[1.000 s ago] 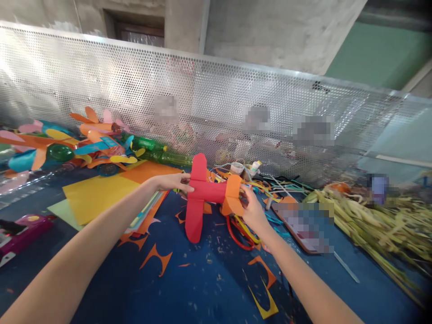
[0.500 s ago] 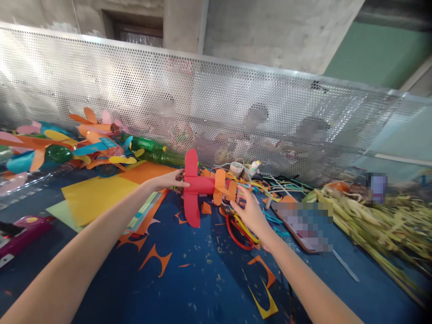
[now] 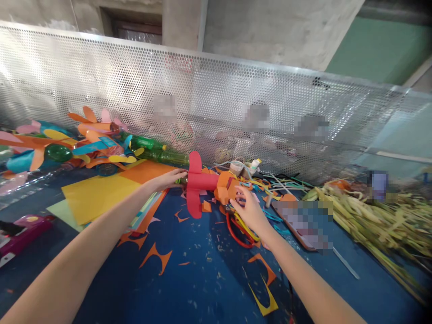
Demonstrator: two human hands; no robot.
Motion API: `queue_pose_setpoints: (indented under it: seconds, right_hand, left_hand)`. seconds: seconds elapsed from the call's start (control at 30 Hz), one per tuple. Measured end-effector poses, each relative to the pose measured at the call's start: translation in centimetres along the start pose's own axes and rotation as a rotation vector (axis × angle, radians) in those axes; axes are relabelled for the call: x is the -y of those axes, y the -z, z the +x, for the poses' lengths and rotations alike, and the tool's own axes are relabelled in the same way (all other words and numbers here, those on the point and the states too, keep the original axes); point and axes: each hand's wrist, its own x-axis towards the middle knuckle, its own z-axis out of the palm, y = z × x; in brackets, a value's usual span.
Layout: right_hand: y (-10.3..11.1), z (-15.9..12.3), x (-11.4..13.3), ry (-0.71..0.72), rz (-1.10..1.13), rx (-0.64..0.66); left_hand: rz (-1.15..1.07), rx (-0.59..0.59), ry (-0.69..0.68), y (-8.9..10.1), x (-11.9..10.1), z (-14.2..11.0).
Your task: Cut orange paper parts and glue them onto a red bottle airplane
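Note:
A toy airplane (image 3: 204,182) lies on its side across the middle of the view, with a red paper body, rounded red wings and orange paper tail pieces (image 3: 223,189). My left hand (image 3: 170,179) is closed around its front end, where a bit of clear bottle shows between the fingers. At the tail, my right hand (image 3: 249,208) has curled fingers and thumb against the orange paper; its fingertips are partly hidden. Beneath the plane are orange paper scraps (image 3: 206,206) and red-and-yellow handled scissors (image 3: 238,231).
Several finished paper-and-bottle planes (image 3: 97,144) are piled at the back left. Coloured paper sheets (image 3: 97,195) lie near my left forearm. A phone (image 3: 300,225) and dried husks (image 3: 374,229) are on the right. A perforated metal panel (image 3: 216,103) stands behind the blue table (image 3: 175,292).
The plane has been lowered slightly and turned about its length, so its wings look shorter and its tail pieces sit differently. My right hand has shifted its hold at the tail.

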Motion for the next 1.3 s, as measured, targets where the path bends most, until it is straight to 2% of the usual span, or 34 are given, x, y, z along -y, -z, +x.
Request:
queue_pose_setpoints:
  seconds: [0.23,0.37,0.5,0.77,0.87,0.97,1.07,1.2,1.3]
  right_hand:
    - [0.9,0.5,0.1,0.023,-0.024,-0.054]
    - [1.4,0.8,0.1,0.022,-0.062,-0.077]
    - [1.9,0.8,0.0,0.023,-0.13,-0.065]
    - [1.9,0.5,0.3,0.18,-0.331,0.109]
    - [1.0,-0.2,0.6,0.24,-0.378,0.162]
    - [0.1,-0.8,0.6,0.254,-0.418,0.179]
    - [-0.3,-1.1,0.3,0.243,-0.444,0.176]
    - [0.3,-0.6,0.9,0.222,-0.449,0.142]
    - [0.8,-0.3,2.7,0.241,-0.428,0.139]
  left_hand:
    - [0.127,-0.264,-0.025,-0.2,1.9,1.8]
    - [0.299,-0.434,-0.048,-0.3,2.5,2.3]
    - [0.509,-0.56,-0.086,-0.2,2.4,1.6]
    - [0.785,-0.66,-0.209,-0.8,2.3,1.1]
    - [0.813,-0.765,-0.266,-1.2,2.5,1.1]
    - [0.818,-0.874,-0.314,-1.5,2.5,0.8]
    - [0.823,-0.928,-0.363,-1.8,2.3,0.3]
    - [0.838,-0.959,-0.421,-2.2,1.6,-0.2]
    - [0.855,-0.932,-0.479,-2.5,0.7,-0.6]
